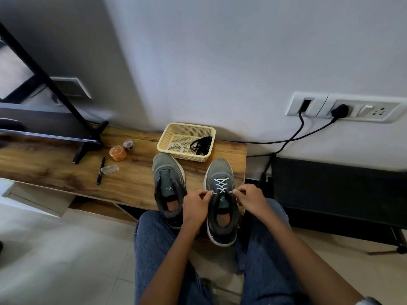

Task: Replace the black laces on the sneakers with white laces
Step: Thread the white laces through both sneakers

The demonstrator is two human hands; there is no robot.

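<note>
The right sneaker (221, 194) pointed toe-first toward the wall. Left hand (195, 205) and right hand (250, 200) each pinched a white lace (222, 185) end, flanking its tongue.

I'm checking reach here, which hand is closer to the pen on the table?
The left hand. It grips the white lace on the left side of the laced sneaker, nearer the pen lying far off to the left. The right hand grips the lace on the sneaker's far side.
</note>
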